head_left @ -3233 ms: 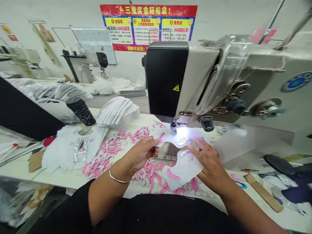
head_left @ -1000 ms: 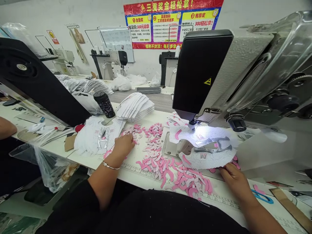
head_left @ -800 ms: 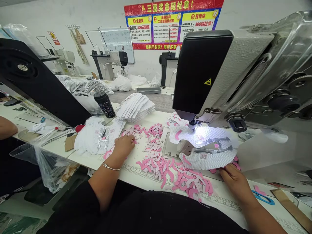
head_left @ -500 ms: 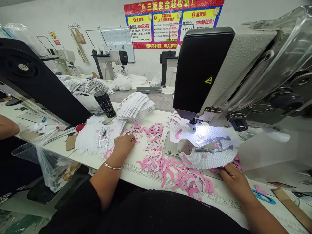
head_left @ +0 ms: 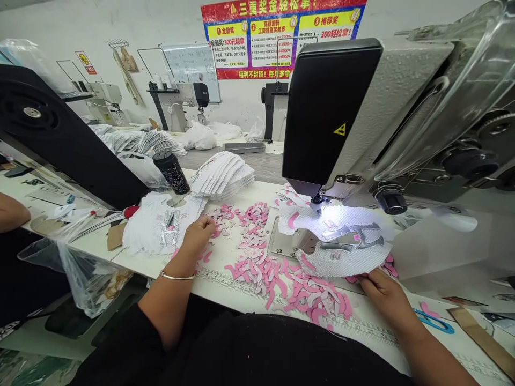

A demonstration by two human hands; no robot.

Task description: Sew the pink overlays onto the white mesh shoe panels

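A white mesh shoe upper (head_left: 350, 262) with silver overlays, pink patches and a letter N lies beneath the lit needle of the sewing machine (head_left: 332, 112). My right hand (head_left: 382, 289) pinches its near edge, thumb on the front and the other fingers partly hidden. My left hand (head_left: 198, 236) is closed, fingers curled together, beside a fanned stack of white shoe uppers (head_left: 140, 230). Whatever its fingertips may hold is hidden. Small curved pink pieces (head_left: 257, 262) lie scattered between my two hands, some next to my left fingertips.
Behind the stack stand a black tumbler (head_left: 172, 172) and a pile of white pieces (head_left: 223, 177). Blue thread snips (head_left: 435, 321) lie at the right. Another machine's dark column (head_left: 72, 134) slants at the left, near another person's arm (head_left: 12, 212). A printed ruler (head_left: 225, 281) edges the table.
My left hand has shifted a little left and up, toward the stack of uppers. My right hand and the upper beneath the needle stay nearly where they were. The view has turned slightly.
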